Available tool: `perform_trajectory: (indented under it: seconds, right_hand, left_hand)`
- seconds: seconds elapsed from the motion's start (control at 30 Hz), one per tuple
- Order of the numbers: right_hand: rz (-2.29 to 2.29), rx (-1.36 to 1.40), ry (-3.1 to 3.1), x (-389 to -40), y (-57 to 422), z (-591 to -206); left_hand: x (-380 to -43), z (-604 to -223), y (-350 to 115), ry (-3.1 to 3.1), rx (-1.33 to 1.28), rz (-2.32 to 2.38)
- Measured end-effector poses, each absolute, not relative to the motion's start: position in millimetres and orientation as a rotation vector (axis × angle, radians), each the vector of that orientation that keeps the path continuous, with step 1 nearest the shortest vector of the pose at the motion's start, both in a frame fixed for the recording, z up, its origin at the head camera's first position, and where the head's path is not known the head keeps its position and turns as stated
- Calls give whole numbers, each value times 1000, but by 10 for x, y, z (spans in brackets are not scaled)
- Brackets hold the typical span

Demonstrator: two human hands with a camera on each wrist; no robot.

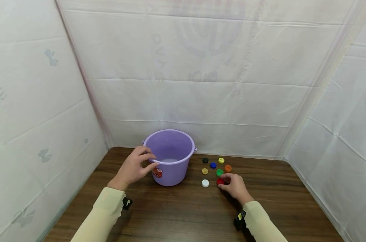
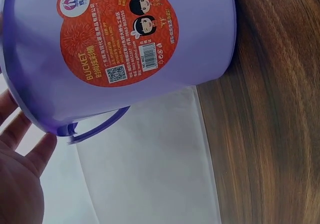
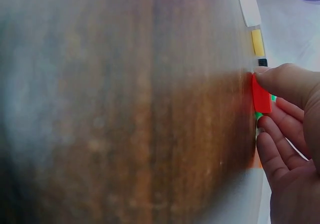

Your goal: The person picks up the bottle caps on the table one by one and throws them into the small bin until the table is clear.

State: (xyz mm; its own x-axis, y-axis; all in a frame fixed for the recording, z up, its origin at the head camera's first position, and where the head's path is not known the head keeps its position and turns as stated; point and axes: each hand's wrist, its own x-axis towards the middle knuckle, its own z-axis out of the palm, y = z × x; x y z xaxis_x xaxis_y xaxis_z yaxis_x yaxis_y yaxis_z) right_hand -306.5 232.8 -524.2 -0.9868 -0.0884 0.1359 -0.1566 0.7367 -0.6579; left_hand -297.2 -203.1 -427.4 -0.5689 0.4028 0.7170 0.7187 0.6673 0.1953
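Observation:
A purple bucket [image 1: 170, 173] stands upright on the table, its orange-red label [image 2: 120, 33] large in the left wrist view. My left hand [image 1: 136, 165] holds the bucket's near-left rim, fingers over the edge and thumb at the outside. On the table to the right, my right hand [image 1: 235, 185] pinches a red bottle cap [image 3: 261, 94] between thumb and fingers. Just beyond it lies a green cap [image 1: 219, 172], partly hidden by the hand in the right wrist view. To its left is a white cap [image 1: 205, 183].
More caps lie loosely grouped behind: dark yellow [image 1: 205, 171], blue [image 1: 213, 165], black [image 1: 205, 160], bright yellow [image 1: 221, 160] and orange [image 1: 228, 168]. White cloth walls [image 1: 201, 101] enclose the brown wooden table [image 1: 176, 215] at the back and both sides.

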Motion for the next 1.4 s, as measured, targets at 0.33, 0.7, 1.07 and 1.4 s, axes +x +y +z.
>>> perform_trajectory:
  seconds: [0.33, 0.7, 1.07, 1.4]
  right_hand:
    - [1094, 188, -2846, -3080, 2331, -5261]
    - [1090, 208, -2827, -3067, 2307, -5276]
    - [1139, 173, -2817, -3070, 2295, -5276]
    - [1225, 181, -2800, -3038, 2287, -5212]
  left_hand:
    - [-2966, -4258, -2031, -2255, -842, -635]
    - [-2991, -4277, -2067, -2232, -857, -638]
    - [-3008, -4293, -2081, -2221, -855, -651]
    - [-2984, -4268, -2069, -2229, -844, -668]
